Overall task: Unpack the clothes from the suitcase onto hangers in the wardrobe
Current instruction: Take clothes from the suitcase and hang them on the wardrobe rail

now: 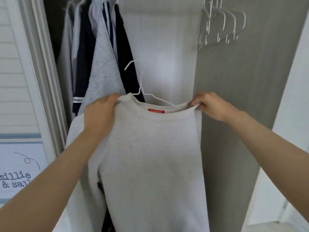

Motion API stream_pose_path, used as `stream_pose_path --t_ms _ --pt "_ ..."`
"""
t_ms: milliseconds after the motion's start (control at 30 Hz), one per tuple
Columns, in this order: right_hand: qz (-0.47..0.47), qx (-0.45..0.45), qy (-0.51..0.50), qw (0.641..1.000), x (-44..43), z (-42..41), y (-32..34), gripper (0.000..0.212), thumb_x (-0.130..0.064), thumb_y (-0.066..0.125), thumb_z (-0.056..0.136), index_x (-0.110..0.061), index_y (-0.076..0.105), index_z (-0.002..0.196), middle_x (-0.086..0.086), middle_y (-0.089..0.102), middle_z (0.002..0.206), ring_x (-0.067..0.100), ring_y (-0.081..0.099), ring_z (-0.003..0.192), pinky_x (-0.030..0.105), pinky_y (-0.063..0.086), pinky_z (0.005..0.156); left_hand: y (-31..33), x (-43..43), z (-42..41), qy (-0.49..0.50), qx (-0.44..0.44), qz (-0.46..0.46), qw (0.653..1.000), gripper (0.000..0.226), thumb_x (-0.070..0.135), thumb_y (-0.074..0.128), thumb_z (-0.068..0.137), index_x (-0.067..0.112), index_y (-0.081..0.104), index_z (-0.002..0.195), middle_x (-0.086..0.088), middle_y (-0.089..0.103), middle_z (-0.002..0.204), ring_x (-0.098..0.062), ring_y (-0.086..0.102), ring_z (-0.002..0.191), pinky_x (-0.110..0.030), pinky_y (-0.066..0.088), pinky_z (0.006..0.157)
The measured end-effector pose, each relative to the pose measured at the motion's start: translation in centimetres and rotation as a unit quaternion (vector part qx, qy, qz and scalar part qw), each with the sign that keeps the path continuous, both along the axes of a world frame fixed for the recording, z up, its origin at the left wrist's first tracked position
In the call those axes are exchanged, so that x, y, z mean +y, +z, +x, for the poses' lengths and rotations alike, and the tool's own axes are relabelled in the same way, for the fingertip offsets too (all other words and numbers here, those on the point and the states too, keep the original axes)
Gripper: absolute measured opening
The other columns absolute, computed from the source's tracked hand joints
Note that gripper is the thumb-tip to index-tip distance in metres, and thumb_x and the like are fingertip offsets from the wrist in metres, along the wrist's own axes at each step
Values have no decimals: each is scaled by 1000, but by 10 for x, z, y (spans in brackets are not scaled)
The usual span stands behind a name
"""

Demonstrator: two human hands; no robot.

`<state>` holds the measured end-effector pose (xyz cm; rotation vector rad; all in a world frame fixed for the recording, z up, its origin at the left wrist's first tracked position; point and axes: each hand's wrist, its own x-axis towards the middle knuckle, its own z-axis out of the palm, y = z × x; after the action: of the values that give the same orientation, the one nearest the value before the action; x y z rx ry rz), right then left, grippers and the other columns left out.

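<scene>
White tab (78, 99) on the cuff of a dark hanging sleeve at 9 o'clock reads "ttlekid", first letters cut off by a fold. Pale poster (20, 168) at 8 o'clock, frame edge, shows "illie" above "& sal", both lines cropped. Red neck label (156, 112) inside the grey sweatshirt (150, 156) collar, centre: print too blurred to read.

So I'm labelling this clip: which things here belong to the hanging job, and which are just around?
In the job:
- left hand and right hand, each gripping the collar
- pale sweatshirt
- white hanger inside its neck
- empty hangers
- clothes already hung

Just around:
- louvred door
- printed sign
- grey side panel
</scene>
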<state>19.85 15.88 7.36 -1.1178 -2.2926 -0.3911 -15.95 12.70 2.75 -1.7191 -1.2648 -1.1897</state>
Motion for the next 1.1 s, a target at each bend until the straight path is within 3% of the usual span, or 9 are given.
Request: stream_pose_path --t_ms 200,400,533,633,700,800,867,1000,1100 --pt "-115 -70 -36 990 -10 3 25 23 1 67 80 -7 72 101 4 68 105 16 61 98 18 40 79 35 2 -5 31 126 48 990 35 11 38 80 14 67 98 -8 64 72 -30 59 59 -29 35 43" --pt "-131 -108 -21 985 -14 -4 27 23 0 62 85 -10 71 104 2 63 105 18 59 99 30 46 87 51 1 -8 26 187 77 979 34 5 42 77 9 68 100 -11 62 69 -30 58 56 -27 34 42" --pt "-52 50 70 995 -9 -22 26 17 -1 63 86 -14 70 95 -1 50 108 12 54 97 18 40 84 45 1 12 -49 162 16 986 26 2 53 81 14 64 102 -9 68 76 -30 63 60 -31 42 44" --pt "-22 176 131 975 -6 -45 5 41 9 46 83 -29 58 94 -5 50 117 5 50 113 20 41 86 44 0 20 -99 37 -4 994 22 15 39 91 18 59 101 -4 68 79 -27 63 65 -38 49 53" --pt "-45 226 139 963 -4 -55 -10 42 6 40 84 -33 47 96 -8 58 97 9 58 89 31 43 75 43 1 20 -130 -4 -18 991 21 16 40 95 17 61 100 -1 67 78 -20 59 67 -36 48 59" --pt "-85 298 157 938 0 -55 -15 39 7 42 88 -29 44 103 -1 58 64 27 47 60 32 37 62 36 3 14 -214 -20 -96 972 19 10 47 98 22 62 97 17 63 77 -1 55 69 -23 45 68" --pt "-60 324 161 930 4 -51 -15 46 12 42 86 -28 54 104 1 65 71 25 53 66 27 40 66 32 5 0 -244 -21 -160 956 17 11 48 98 21 61 95 18 65 81 2 57 78 -17 45 76" --pt "-16 365 128 922 7 -41 -21 55 17 43 82 -34 62 89 -12 67 94 7 64 90 21 47 84 24 8 -29 -223 -20 -285 932 20 14 47 99 12 66 93 0 66 85 -9 59 83 -30 47 80" --pt "-42 366 131 920 5 -43 -29 47 17 46 84 -26 65 88 -12 67 92 -4 63 86 13 46 81 26 -2 -18 -279 -40 -368 886 23 8 52 96 20 64 111 10 67 101 1 62 94 -15 46 84"
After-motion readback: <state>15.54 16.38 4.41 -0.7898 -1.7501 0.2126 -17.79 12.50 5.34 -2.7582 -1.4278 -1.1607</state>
